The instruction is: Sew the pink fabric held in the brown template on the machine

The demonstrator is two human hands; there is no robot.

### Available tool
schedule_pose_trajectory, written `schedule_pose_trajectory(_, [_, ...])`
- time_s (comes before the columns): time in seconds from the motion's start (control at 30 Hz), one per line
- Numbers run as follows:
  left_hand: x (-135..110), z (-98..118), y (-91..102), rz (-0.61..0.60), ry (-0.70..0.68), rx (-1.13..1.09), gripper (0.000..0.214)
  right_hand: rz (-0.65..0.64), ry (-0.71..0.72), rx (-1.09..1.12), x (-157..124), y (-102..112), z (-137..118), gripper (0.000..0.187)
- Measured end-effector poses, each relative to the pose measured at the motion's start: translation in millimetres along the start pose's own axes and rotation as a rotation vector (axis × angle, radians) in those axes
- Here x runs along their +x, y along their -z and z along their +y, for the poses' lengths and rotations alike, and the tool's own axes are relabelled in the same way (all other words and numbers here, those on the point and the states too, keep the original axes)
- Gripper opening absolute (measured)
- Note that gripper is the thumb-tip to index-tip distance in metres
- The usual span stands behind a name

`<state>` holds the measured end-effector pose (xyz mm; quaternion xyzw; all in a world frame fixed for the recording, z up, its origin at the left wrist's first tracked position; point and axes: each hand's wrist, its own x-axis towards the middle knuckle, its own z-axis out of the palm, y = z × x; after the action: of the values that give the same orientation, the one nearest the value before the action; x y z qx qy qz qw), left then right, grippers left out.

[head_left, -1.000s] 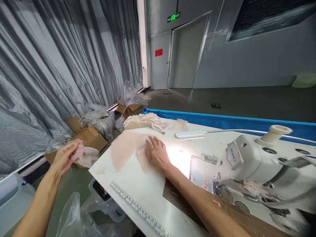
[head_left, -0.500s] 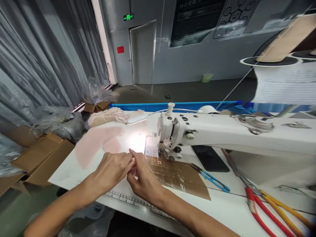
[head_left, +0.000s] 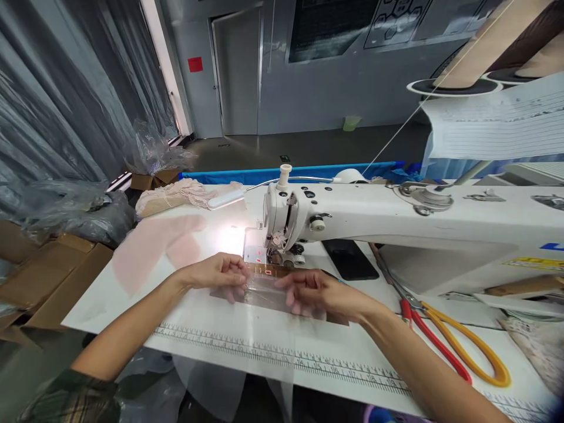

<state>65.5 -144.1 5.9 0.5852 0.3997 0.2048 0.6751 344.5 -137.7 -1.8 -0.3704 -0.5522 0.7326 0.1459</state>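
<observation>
A thin see-through piece of material (head_left: 267, 289) stretches between my hands, over a brown sheet (head_left: 339, 319) in front of the sewing machine (head_left: 282, 217). It runs down across the table and hangs past the front edge. My left hand (head_left: 225, 276) pinches its left side with curled fingers. At its right side, my right hand (head_left: 318, 292) has thumb and fingertips closed on the edge, palm off the table. The machine's needle area lies just beyond the fingers. Most of the blue thread snips are hidden behind my right hand.
Scissors with red and orange handles (head_left: 467, 346) lie at right; a black phone (head_left: 350, 259) is under the machine arm. Pale pink fabric pieces (head_left: 152, 247) and a lace bundle (head_left: 171, 197) sit left. A printed ruler (head_left: 264, 351) lines the front edge. Cardboard boxes (head_left: 66, 276) stand left.
My hands were together at the left of the brown sheet; now they are apart, with the see-through material spread between them. My right hand moved right, covering the snips. The view has shifted.
</observation>
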Motion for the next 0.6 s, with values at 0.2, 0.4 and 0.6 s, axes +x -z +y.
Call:
schedule_pose_trajectory(0.2, [17, -17, 0.2, 0.315, 0.040, 0.221, 0.026, 0.144, -0.005, -0.444, 14, 19, -6, 0.033])
schedule_pose_trajectory(0.4, [18, -24, -4.2, 0.428, -0.061, 0.130, 0.024, 0.350, 0.111, -0.326, 28, 8, 9, 0.036])
schedule_pose_trajectory(0.6, [22, -23, -10.9, 0.594, -0.138, -0.357, 0.037, 0.448, 0.081, -0.134, 31, 8, 17, 0.042])
